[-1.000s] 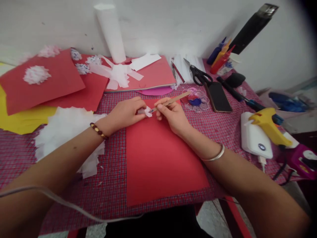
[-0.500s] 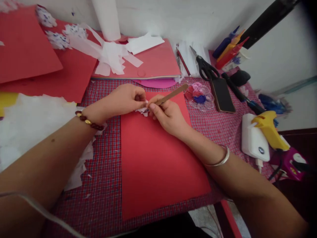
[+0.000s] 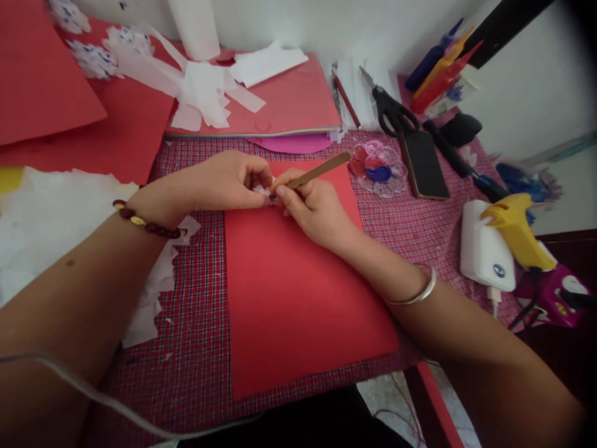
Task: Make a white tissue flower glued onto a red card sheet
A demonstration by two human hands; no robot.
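Note:
A paintbrush-like flat brown stick (image 3: 324, 168) slants up out of my right hand (image 3: 317, 208), whose fingers pinch it near the lower end. The stick's tip is hidden by the fingers. My left hand (image 3: 233, 180) is closed at the fingertips on a small white crumpled paper piece (image 3: 262, 190), right against my right fingertips. Both hands are over the top edge of a red paper sheet (image 3: 303, 298). Beside them to the right, a clear flower-shaped palette (image 3: 389, 185) holds red, pink and blue paint.
Torn white paper (image 3: 60, 230) lies on the left near red sheets (image 3: 135, 124). White strips (image 3: 203, 93) rest on a red folder (image 3: 289, 106) behind. To the right are scissors (image 3: 389, 109), a phone (image 3: 425, 165), paint bottles (image 3: 438, 71), a white box (image 3: 485, 249) and a yellow glue gun (image 3: 517, 224).
My left hand has shifted slightly left, with its fingers still at the paper piece. My right hand has lowered the stick's angle a little. The whole view has moved slightly.

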